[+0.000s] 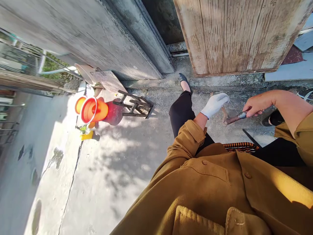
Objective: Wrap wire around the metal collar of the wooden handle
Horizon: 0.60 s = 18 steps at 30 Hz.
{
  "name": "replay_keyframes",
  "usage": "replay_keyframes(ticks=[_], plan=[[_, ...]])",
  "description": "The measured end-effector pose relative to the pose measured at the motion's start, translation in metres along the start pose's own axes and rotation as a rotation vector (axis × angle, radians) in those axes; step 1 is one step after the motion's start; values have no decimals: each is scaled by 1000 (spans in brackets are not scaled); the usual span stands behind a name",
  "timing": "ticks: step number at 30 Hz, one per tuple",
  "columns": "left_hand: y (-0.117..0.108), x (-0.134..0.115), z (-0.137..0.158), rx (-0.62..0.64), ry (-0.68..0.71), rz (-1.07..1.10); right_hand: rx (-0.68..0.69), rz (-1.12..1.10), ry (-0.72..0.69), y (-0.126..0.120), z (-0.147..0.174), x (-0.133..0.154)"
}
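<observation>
My left hand [215,104] wears a white knit glove. Its fingers are bent together, and a thin pale string [232,107] runs from them toward my other hand. Bare, my right hand [259,103] is closed around a dark wooden stick [233,119]. Close to these fingers, a band of grey-blue winding [242,115] wraps the stick. At the stick's left end, a lighter piece of wood [224,115] meets it at an angle; part of that piece is hidden behind the glove.
A small dark wooden stool [135,105] lies on the concrete ground [137,156]. Beyond it are an orange bucket [101,110], a yellow object [87,135] and a leaning board [110,81]. A wooden door panel [234,36] stands in front. Beneath me shows a woven orange-black seat [241,146].
</observation>
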<state>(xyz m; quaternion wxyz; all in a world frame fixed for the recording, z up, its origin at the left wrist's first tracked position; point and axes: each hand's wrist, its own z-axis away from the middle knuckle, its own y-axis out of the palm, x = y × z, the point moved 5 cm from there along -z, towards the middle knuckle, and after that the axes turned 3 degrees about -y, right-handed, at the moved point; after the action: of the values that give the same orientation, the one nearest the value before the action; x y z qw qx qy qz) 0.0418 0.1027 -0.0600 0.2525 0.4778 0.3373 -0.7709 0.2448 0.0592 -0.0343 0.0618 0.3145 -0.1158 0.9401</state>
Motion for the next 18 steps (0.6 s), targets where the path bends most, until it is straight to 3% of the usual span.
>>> replay_keyframes(ticks=[2,4,7,9,11,14,18], plan=[[0,5,-5,-35,-47,39,-33,-116,-186,-5,9,14],[2,9,-8,-46,-82,93,-282,-237,-280,-23,23,19],[8,10,-6,-24,-89,149,-713,-527,-318,-49,45,14],[13,6,-1,42,-72,133,-870,-713,-346,-56,52,10],[20,-1,7,141,-47,90,-943,-798,-339,-59,50,6],[30,-15,19,289,-18,22,-1015,-638,-93,-61,39,-6],[32,-28,28,333,28,-9,-909,-71,315,-63,24,-21]])
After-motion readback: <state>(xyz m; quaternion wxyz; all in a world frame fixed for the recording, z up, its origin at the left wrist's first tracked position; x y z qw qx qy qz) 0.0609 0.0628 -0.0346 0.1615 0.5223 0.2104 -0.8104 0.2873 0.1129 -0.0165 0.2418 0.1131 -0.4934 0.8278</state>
